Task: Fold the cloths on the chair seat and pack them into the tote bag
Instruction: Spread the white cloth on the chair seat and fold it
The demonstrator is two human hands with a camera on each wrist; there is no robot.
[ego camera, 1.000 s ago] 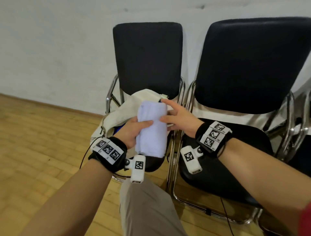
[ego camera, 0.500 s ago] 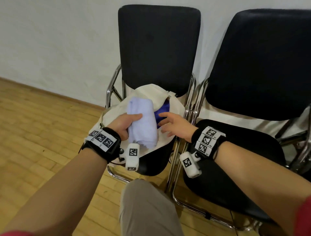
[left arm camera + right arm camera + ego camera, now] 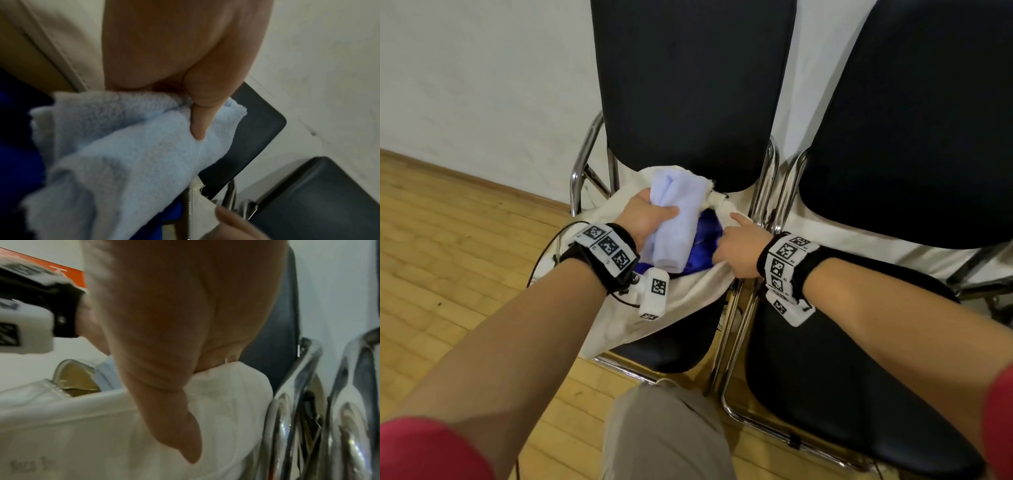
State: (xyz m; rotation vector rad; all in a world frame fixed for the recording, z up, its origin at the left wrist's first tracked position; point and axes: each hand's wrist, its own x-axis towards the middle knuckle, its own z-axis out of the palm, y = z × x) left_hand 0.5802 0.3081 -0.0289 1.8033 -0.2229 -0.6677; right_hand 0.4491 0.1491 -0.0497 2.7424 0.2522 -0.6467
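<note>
Over the mouth of the cream tote bag, which sits on the left chair seat, the left hand grips the folded pale blue cloth, thumb and fingers clamped round its middle. A second ago that cloth was held higher, in front of the bag; now its lower end dips into the opening, touching the dark blue cloth already inside. The right hand, which had been steadying the cloth, has dropped to the bag's near rim and seems to pinch it between thumb and curled fingers, index finger extended, though the wrist view is too blurred to be sure. Packing looks close: the mouth is held open, and the cloth probably only needs pushing down and releasing.
</note>
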